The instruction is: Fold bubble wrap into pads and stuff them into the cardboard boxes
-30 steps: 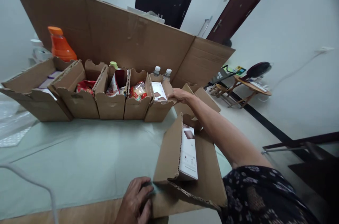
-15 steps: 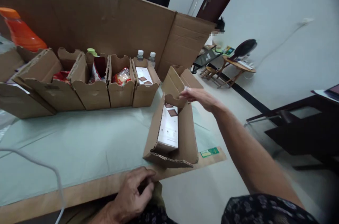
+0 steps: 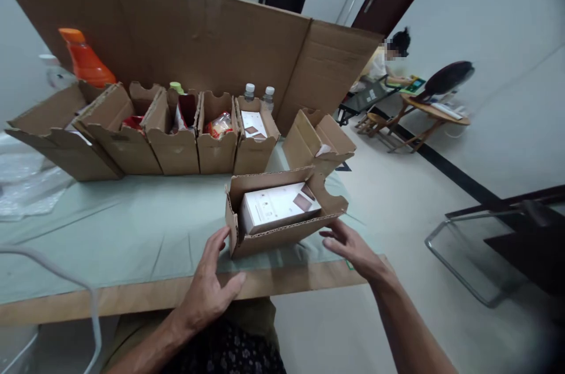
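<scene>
In front of me a cardboard box (image 3: 282, 238) with an open top lies lengthwise across the table's near side. Inside it rests a white carton (image 3: 282, 204) printed with dark diamond shapes. My left hand (image 3: 214, 277) is at the box's left end, fingers stretched and thumb spread, fingertips at its corner. At the right end, my right hand (image 3: 351, 244) has its fingers against or just under the box's lower edge, with the thumb apart. Whether those right fingertips bear on the cardboard I cannot tell.
Behind stands a row of cardboard bins (image 3: 176, 150) holding packets and a similar white carton (image 3: 253, 125). Another cardboard bin (image 3: 304, 141) stands near the table's right edge. A tall cardboard panel (image 3: 198, 26), an orange bottle (image 3: 90, 62) and a grey cable (image 3: 57, 271) are around. A person sits far right.
The box has turned from pointing away to lying sideways. My right hand has come down from its far end to its right end; my left hand has opened and moved up to its left end.
</scene>
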`<state>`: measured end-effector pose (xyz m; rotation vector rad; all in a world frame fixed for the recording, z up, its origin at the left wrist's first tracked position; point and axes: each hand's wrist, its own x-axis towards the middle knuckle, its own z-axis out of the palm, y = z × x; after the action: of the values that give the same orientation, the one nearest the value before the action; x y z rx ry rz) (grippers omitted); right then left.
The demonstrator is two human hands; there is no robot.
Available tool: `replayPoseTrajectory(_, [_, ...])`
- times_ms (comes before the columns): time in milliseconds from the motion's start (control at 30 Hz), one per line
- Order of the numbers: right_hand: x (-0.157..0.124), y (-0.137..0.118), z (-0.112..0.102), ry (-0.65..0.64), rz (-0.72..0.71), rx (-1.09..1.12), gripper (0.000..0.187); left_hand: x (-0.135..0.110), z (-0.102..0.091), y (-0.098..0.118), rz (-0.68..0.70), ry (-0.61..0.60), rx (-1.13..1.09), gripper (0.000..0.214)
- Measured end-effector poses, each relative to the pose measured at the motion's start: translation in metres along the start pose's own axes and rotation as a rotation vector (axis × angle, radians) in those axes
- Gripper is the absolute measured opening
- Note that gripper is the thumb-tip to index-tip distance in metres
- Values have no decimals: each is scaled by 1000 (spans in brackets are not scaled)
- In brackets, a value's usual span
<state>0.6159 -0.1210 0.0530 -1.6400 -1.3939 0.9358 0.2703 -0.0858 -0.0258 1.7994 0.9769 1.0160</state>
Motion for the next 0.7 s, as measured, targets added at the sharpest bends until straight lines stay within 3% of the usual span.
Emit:
replayPoseTrajectory(67, [-1,1,17,9,20,-26,61,3,1,-4,-33,-9,-21,72])
replayPoseTrajectory(200, [20,-4,51,145,53,-148,46,22,-5,-10,-43,67,1,71])
replayPoseTrajectory(367, [56,-16,97,206,-25,-147,43,73,-42,-25,-51,236,43,70])
replayPoseTrajectory(500, [72,-15,133,219,-106,-30,52,102,-69,-43,-20,249,46,70])
replayPoseTrajectory(600, [70,-3,147,221,-117,60,63,101,-79,-54,-39,215,41,71])
replayPoseTrajectory(700, [55,16,151,267,-15,64,66,85,-97,-66,-43,271,133,69])
